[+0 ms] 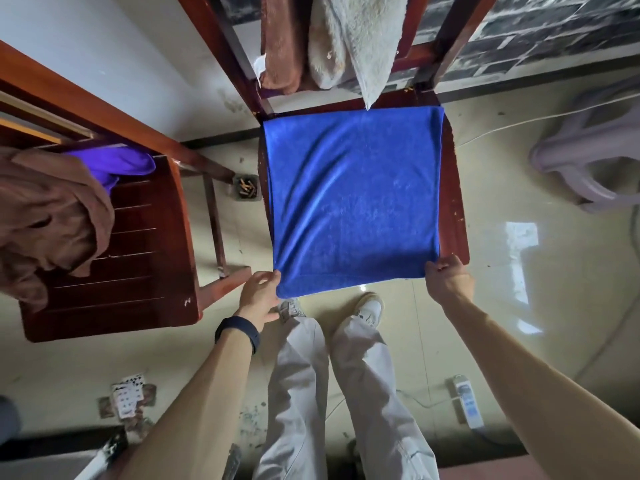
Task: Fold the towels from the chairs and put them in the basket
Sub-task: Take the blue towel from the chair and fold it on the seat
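Blue towel point(353, 202), spread flat across the wooden chair seat point(454, 209), near edge overhanging. Looks soft, light and limp, not slippery; best taken at the corners. Left hand point(258, 296) pinching the near-left corner, right hand point(448, 280) pinching the near-right. Brown towel point(282, 46) and white towel point(356, 39) draped over the chair back. Glossy tiled floor point(519, 306) below.

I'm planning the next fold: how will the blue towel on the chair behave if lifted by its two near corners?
The blue towel will likely sag, floppy: soft ripples run across it. Probably light: the left hand and right hand hold its near corners by a pinch alone. Its fuzzy nap should resist slipping.
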A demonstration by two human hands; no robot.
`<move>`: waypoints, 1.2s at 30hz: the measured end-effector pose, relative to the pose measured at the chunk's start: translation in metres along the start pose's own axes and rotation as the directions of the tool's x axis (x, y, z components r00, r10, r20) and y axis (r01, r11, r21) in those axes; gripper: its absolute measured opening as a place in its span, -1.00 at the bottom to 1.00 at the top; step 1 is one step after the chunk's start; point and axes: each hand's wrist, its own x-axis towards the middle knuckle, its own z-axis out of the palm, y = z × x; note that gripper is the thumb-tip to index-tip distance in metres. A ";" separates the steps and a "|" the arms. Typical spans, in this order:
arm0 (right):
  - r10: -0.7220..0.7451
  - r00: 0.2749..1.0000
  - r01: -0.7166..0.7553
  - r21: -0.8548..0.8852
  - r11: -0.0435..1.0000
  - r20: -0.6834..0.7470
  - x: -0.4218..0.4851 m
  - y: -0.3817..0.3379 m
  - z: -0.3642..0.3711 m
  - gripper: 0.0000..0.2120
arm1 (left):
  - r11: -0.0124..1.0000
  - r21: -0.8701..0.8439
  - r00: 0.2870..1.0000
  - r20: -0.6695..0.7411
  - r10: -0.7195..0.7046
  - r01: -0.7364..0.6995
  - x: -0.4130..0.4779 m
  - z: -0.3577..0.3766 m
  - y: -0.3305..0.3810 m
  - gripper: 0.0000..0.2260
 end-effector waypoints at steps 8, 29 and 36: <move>0.016 0.999 -0.018 0.088 0.996 0.030 0.003 0.003 -0.003 -0.83 | 0.999 0.020 0.996 0.084 0.028 -0.030 0.000 0.005 -0.007 -0.80; 0.117 0.921 -0.279 0.419 0.864 0.373 -0.019 0.030 -0.004 -0.86 | 0.977 -0.211 0.998 0.044 0.051 -0.041 -0.020 -0.021 0.005 -0.87; 0.129 0.981 -0.181 0.439 0.880 0.146 -0.021 0.035 -0.023 -0.88 | 0.969 -0.243 0.998 0.061 -0.027 0.041 -0.023 -0.042 0.016 -0.92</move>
